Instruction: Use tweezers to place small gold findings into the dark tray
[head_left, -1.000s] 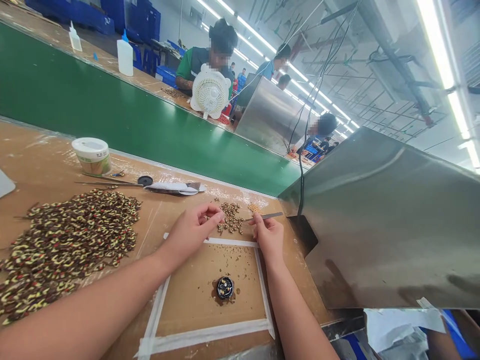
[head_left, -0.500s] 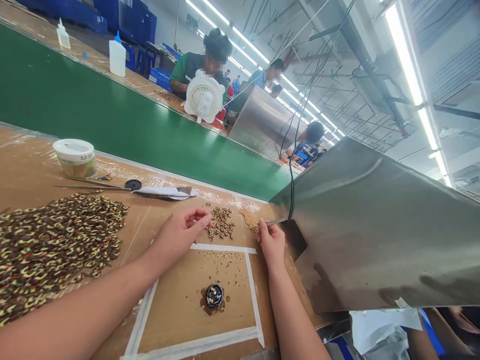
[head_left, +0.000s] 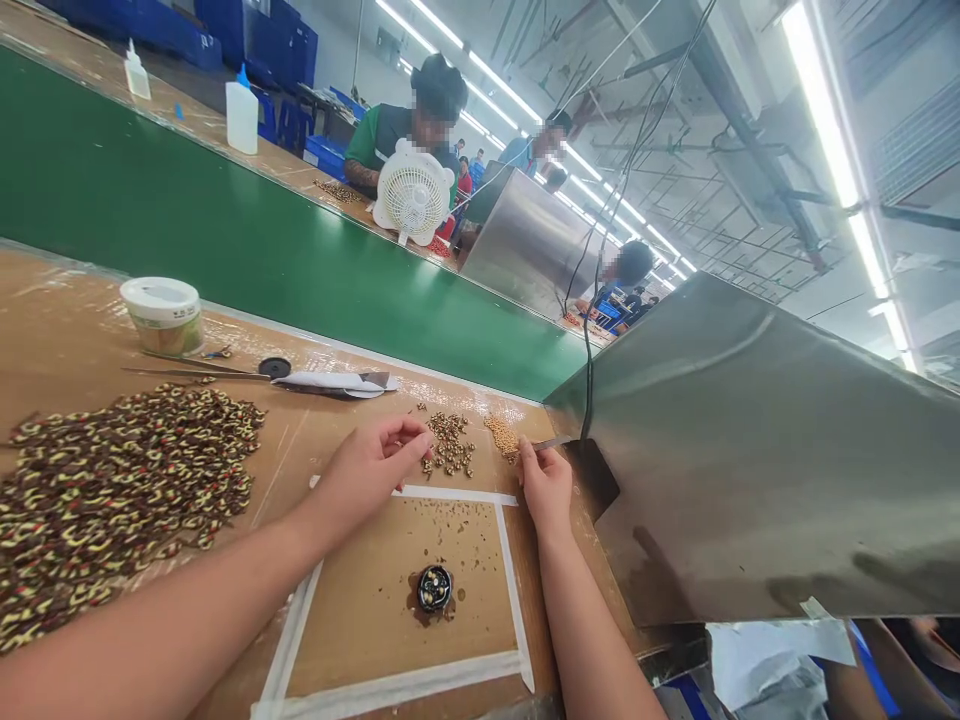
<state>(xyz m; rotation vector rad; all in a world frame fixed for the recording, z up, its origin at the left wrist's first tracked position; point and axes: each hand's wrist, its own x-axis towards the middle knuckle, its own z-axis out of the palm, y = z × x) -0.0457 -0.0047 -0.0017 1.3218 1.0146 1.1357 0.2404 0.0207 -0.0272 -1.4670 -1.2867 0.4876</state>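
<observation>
My left hand (head_left: pixel 380 458) is closed in a pinch beside a pile of small gold-and-dark pieces (head_left: pixel 450 445). Whatever sits between its fingertips is too small or hidden to make out. My right hand (head_left: pixel 546 486) grips metal tweezers (head_left: pixel 555 441), whose flat end sticks out toward the metal panel. Their tips are near a cluster of tiny golden beads (head_left: pixel 501 436). Below both hands, a small round black dish (head_left: pixel 434 588) with dark wet contents and a few pale beads rests inside a white-taped rectangle (head_left: pixel 405 675).
A large heap of brown, yellow and red pieces (head_left: pixel 127 490) covers the left. Behind it stand a white-lidded tub (head_left: pixel 163 315) and long thin metal tools (head_left: pixel 202 370). A metal panel (head_left: pixel 750 470) bounds the right. Across the green belt (head_left: pixel 300 260), people sit near a fan (head_left: pixel 414 192).
The view has shifted slightly, so things sit a little further right. Both hands keep nearly the same place over the table, the right still gripping the tweezers.
</observation>
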